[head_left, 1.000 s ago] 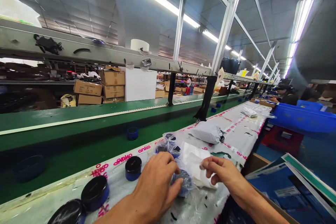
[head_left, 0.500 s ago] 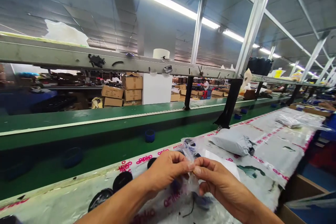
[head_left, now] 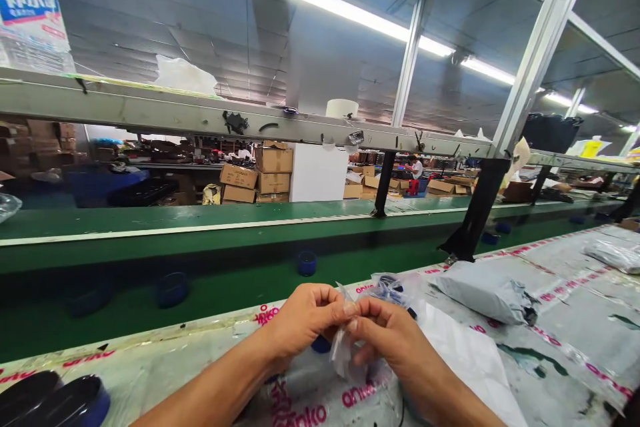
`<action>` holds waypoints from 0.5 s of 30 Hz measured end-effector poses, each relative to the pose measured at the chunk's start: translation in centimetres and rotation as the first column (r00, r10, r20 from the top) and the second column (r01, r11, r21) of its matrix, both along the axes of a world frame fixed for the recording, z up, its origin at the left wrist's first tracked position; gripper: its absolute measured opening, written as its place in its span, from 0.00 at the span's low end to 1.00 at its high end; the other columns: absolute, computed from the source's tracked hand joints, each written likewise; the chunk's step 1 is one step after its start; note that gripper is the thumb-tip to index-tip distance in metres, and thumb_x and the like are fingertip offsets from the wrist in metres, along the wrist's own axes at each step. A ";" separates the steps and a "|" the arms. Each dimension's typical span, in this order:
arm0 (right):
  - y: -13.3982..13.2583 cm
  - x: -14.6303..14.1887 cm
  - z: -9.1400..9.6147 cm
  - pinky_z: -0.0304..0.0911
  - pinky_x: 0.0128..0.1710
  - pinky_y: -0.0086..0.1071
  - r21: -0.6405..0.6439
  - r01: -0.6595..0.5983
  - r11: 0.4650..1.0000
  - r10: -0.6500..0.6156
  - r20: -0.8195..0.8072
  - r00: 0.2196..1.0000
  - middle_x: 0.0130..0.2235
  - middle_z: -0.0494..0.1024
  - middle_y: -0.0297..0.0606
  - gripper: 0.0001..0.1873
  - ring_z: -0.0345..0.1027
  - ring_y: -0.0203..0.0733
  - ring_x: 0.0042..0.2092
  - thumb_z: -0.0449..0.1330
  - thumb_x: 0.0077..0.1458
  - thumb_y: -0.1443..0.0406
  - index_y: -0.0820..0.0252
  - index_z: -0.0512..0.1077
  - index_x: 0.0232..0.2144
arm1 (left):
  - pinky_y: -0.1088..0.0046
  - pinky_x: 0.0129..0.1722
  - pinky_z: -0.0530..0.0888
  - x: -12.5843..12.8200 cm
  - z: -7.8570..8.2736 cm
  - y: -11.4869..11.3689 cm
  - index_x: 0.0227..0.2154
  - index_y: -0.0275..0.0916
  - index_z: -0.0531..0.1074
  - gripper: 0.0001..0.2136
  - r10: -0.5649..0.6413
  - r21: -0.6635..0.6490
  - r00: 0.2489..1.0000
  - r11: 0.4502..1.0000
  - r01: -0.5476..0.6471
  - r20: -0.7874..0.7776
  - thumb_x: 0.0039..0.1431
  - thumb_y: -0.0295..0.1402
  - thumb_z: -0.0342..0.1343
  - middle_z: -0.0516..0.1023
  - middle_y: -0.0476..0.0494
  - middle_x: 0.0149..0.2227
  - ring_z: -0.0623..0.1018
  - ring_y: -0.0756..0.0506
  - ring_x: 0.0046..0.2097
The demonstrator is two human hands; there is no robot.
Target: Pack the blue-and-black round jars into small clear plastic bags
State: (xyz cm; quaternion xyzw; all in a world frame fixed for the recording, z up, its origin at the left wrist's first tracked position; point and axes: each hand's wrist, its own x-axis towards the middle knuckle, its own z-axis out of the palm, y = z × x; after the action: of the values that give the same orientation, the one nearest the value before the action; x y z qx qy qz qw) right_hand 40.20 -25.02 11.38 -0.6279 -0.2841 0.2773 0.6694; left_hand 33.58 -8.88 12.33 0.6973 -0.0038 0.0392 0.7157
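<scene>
My left hand [head_left: 310,321] and my right hand [head_left: 393,337] meet at the fingertips over the front bench. Thumbs and fingers of both pinch a clear plastic bag [head_left: 341,355], which hangs crumpled beneath them. Part of it is hidden behind my fingers. A dark blue piece [head_left: 321,345] shows just under my left hand; whether it lies inside the bag I cannot tell. Just beyond my right hand lies another clear bag with dark blue pieces [head_left: 391,285]. White sheets [head_left: 467,360] lie beside my right forearm.
Round black-and-blue parts [head_left: 83,401] sit at the bench's lower left. Blue rings [head_left: 307,263] stand on the green conveyor [head_left: 240,293] beyond. A grey plastic parcel [head_left: 483,290] lies to the right. A metal shelf rail [head_left: 300,128] crosses ahead, with a bottle [head_left: 33,20] on it.
My view has swung left, so the scene sits further right and the bottle has come into sight. Both hands still pinch the bag, whose loose part now hangs lower left of my right fingers.
</scene>
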 end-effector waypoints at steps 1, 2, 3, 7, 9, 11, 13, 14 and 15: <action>0.1 0.0 0.0 0.67 0.29 0.29 0.009 -0.011 1.000 0.012 -0.021 1.000 0.30 0.79 0.38 0.17 0.71 0.39 0.33 0.69 0.49 0.53 0.62 0.77 0.30 | 0.76 0.26 0.60 -0.1 0.0 0.2 0.24 0.35 0.69 0.25 -0.006 0.003 1.000 1.000 0.006 -0.001 0.45 0.54 0.68 0.69 0.50 0.22 0.65 0.53 0.25; 0.2 -0.1 -0.1 0.67 0.29 0.29 0.018 -0.026 0.999 0.027 -0.044 0.999 0.29 0.78 0.37 0.18 0.70 0.39 0.31 0.68 0.49 0.52 0.62 0.77 0.29 | 0.76 0.27 0.61 -0.2 0.1 0.4 0.24 0.35 0.69 0.25 -0.009 0.005 1.000 1.000 0.009 -0.005 0.45 0.54 0.67 0.69 0.49 0.21 0.66 0.52 0.24; 0.3 -0.1 -0.2 0.68 0.28 0.29 0.026 -0.037 0.999 0.039 -0.071 0.997 0.28 0.78 0.37 0.18 0.69 0.38 0.30 0.68 0.50 0.52 0.62 0.76 0.29 | 0.75 0.27 0.63 -0.3 0.0 0.6 0.24 0.35 0.69 0.25 -0.009 0.007 1.000 1.000 0.009 -0.012 0.45 0.54 0.67 0.70 0.49 0.21 0.67 0.52 0.24; 0.9 -0.1 -1.0 0.67 0.24 0.29 0.047 -0.019 0.999 0.027 -0.179 0.983 0.26 0.76 0.34 0.20 0.67 0.36 0.27 0.70 0.46 0.51 0.61 0.73 0.27 | 0.73 0.28 0.68 -0.6 -0.3 1.2 0.26 0.36 0.68 0.23 0.053 0.035 0.998 0.998 -0.052 -0.027 0.44 0.52 0.68 0.75 0.45 0.23 0.71 0.50 0.24; 1.3 -0.1 -1.4 0.68 0.25 0.28 0.047 -0.008 0.999 0.017 -0.189 0.982 0.27 0.77 0.34 0.19 0.67 0.36 0.28 0.72 0.44 0.53 0.61 0.72 0.28 | 0.73 0.27 0.69 -0.8 -0.5 1.4 0.25 0.36 0.68 0.21 0.110 0.062 0.994 0.992 -0.109 -0.023 0.44 0.49 0.67 0.74 0.46 0.22 0.71 0.50 0.24; 1.8 -0.2 -1.5 0.68 0.25 0.27 0.043 -0.002 0.999 0.011 -0.194 0.981 0.28 0.77 0.33 0.19 0.68 0.35 0.29 0.73 0.43 0.56 0.61 0.71 0.29 | 0.73 0.26 0.70 -1.0 -0.6 1.5 0.24 0.37 0.67 0.19 0.159 0.092 0.987 0.983 -0.158 -0.013 0.44 0.47 0.65 0.73 0.48 0.21 0.71 0.50 0.23; 2.1 -0.2 -1.6 0.68 0.24 0.26 0.066 0.004 0.998 0.012 -0.236 0.972 0.27 0.76 0.32 0.18 0.68 0.35 0.29 0.73 0.43 0.58 0.61 0.70 0.28 | 0.73 0.27 0.71 -1.2 -0.5 1.7 0.24 0.37 0.67 0.18 0.202 0.123 0.979 0.972 -0.201 0.003 0.44 0.46 0.64 0.73 0.48 0.22 0.72 0.50 0.24; 2.3 -0.2 -1.6 0.69 0.24 0.26 0.092 0.012 0.996 0.013 -0.269 0.963 0.28 0.76 0.32 0.18 0.69 0.35 0.30 0.73 0.43 0.59 0.60 0.69 0.28 | 0.73 0.27 0.72 -1.4 -0.5 1.9 0.24 0.38 0.66 0.17 0.224 0.142 0.975 0.964 -0.223 0.013 0.45 0.46 0.63 0.74 0.47 0.23 0.73 0.49 0.25; 2.4 -0.1 -1.7 0.69 0.23 0.27 0.122 0.027 0.992 0.012 -0.303 0.953 0.29 0.76 0.32 0.17 0.69 0.36 0.30 0.72 0.43 0.59 0.60 0.69 0.29 | 0.72 0.28 0.72 -1.5 -0.6 2.1 0.24 0.38 0.66 0.16 0.245 0.165 0.969 0.955 -0.245 0.023 0.46 0.46 0.62 0.75 0.47 0.23 0.75 0.48 0.26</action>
State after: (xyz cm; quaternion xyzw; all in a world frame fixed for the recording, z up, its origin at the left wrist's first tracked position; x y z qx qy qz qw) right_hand 40.08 -22.65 9.72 -0.5359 -0.1926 0.3494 0.7441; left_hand 32.13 -6.82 11.77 0.7498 0.0785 0.1278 0.6445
